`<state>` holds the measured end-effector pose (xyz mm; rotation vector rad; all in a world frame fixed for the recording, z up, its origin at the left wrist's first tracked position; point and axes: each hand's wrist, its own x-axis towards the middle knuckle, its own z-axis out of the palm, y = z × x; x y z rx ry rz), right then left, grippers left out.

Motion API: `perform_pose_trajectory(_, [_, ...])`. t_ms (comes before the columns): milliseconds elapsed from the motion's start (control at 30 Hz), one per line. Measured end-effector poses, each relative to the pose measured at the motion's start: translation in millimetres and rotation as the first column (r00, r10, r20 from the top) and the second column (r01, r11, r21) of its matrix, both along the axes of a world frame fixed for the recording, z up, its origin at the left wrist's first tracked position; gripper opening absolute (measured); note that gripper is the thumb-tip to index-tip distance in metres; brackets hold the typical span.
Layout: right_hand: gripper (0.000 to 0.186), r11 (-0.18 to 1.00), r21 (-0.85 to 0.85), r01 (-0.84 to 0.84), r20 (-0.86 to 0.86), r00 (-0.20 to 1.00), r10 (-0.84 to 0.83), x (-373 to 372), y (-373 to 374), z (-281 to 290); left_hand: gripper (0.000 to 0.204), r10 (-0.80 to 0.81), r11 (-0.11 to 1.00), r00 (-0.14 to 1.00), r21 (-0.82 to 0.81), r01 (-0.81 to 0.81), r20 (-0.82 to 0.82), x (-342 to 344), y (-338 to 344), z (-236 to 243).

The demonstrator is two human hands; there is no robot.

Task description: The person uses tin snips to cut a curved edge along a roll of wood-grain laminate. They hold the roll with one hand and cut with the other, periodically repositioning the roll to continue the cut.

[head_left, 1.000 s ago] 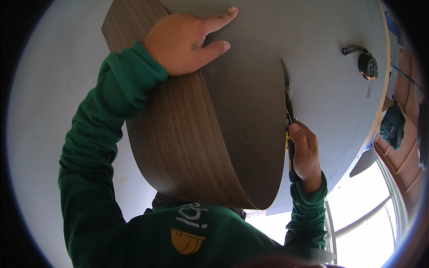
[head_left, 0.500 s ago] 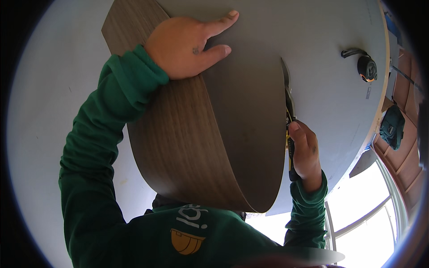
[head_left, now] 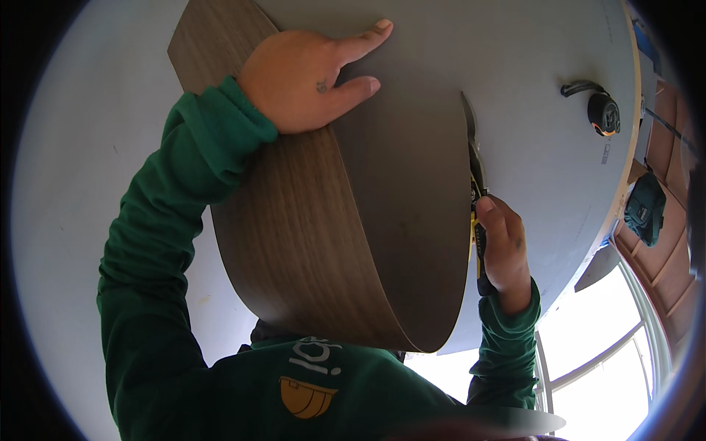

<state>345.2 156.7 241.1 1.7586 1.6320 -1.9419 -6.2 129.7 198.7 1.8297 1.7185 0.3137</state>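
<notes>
In the head view, a wood-grained sheet (head_left: pixel 294 235) curls into a smooth, grey-backed loop at centre. At eleven o'clock the left hand (head_left: pixel 298 81) lies on it, thumb and forefinger spread; at three, the right hand (head_left: pixel 504 246) grips slender metal snips (head_left: pixel 476 158).

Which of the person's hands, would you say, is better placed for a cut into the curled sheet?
The right, probably: the right hand grips the snips beside an edge of the curled sheet, while the left hand lies across the sheet, holding no tool.
</notes>
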Motion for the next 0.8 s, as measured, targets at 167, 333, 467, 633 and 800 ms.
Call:
perform_pose_trajectory(167, [0.053, 1.0, 0.01, -0.029, 0.02, 0.999, 0.028, -2.9, 1.7, 3.5, 0.064, -0.001, 1.0, 1.0, -0.017, 0.001, -0.007, -0.2, 0.1, 1.8])
perform_pose_trajectory(333, [0.053, 0.998, 0.05, -0.048, 0.022, 0.999, 0.047, -4.4, -1.0, 2.6, 0.067, -0.009, 0.999, 1.0, -0.051, 0.009, 0.006, -0.7, 0.2, 4.9])
perform_pose_trajectory(467, [0.053, 0.999, 0.037, -0.021, 0.016, 1.0, 0.021, -6.0, -0.5, 2.0, 0.066, -0.013, 0.999, 1.0, -0.051, 0.013, -0.008, -0.8, 0.0, 2.7])
perform_pose_trajectory(633, [0.052, 1.0, -0.013, -0.003, 0.01, 1.0, 0.003, -10.0, 5.5, 0.8, 0.065, -0.004, 1.0, 1.0, 0.03, 0.004, 0.009, -1.3, 0.4, 0.6])
perform_pose_trajectory(800, [0.052, 1.0, 0.002, -0.021, 0.04, 0.999, 0.021, -10.1, 3.2, 2.2, 0.065, -0.019, 0.999, 1.0, -0.029, 0.018, -0.017, -1.4, 1.0, 4.3])
